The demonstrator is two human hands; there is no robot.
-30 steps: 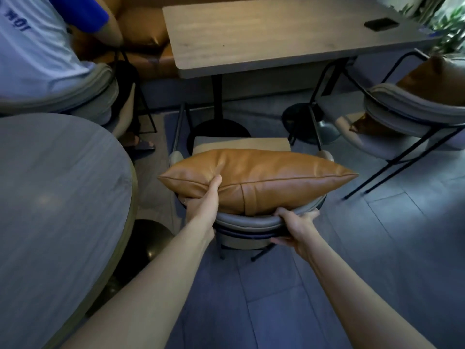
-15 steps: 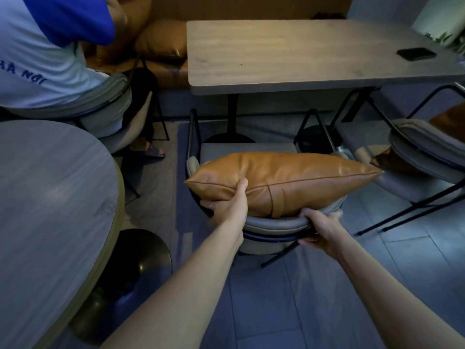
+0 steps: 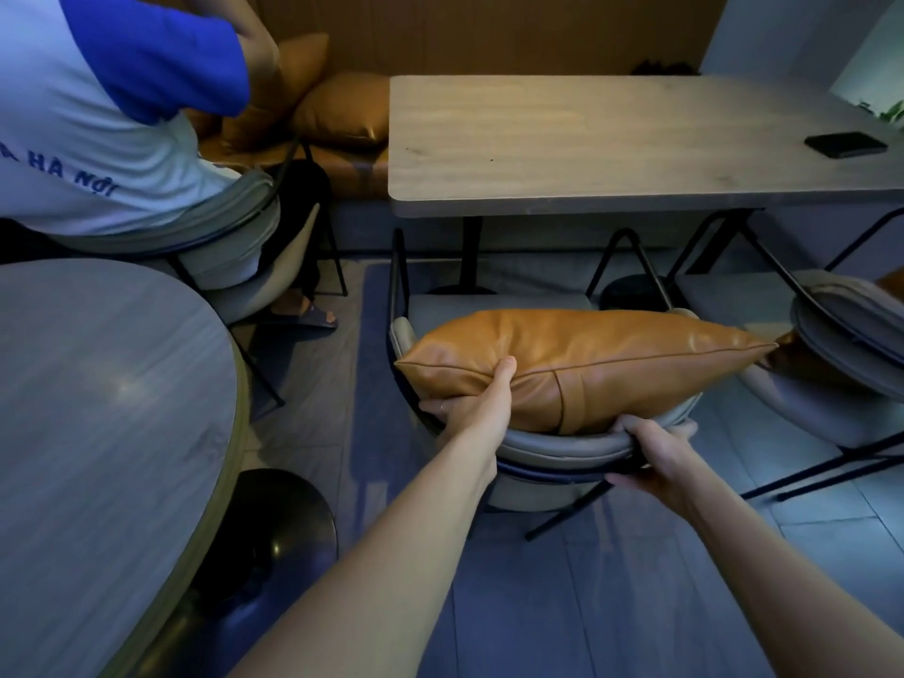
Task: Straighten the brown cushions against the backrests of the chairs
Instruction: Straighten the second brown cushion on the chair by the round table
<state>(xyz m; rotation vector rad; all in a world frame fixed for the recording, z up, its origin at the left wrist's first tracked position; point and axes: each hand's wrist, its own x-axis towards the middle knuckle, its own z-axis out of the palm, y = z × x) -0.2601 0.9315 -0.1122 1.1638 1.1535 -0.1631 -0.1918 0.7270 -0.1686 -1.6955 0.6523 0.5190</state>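
Observation:
A brown leather cushion (image 3: 601,364) lies lengthwise along the top of the curved grey backrest (image 3: 562,445) of the chair in front of me. My left hand (image 3: 482,398) grips the cushion near its left end, thumb on top, fingers underneath. My right hand (image 3: 653,450) is closed over the backrest's rim just below the cushion's lower edge. A second chair (image 3: 851,335) stands at the right edge with another brown cushion (image 3: 802,359) partly hidden behind its backrest.
A rectangular wooden table (image 3: 611,149) with a black phone (image 3: 845,144) stands beyond the chair. A round table (image 3: 98,433) fills the left. A seated person (image 3: 98,115) occupies a chair at upper left. More brown cushions (image 3: 342,110) lie on the far bench.
The view has shifted so the chair and cushion sit further right in frame. Both hands keep the same grip on the cushion and the backrest.

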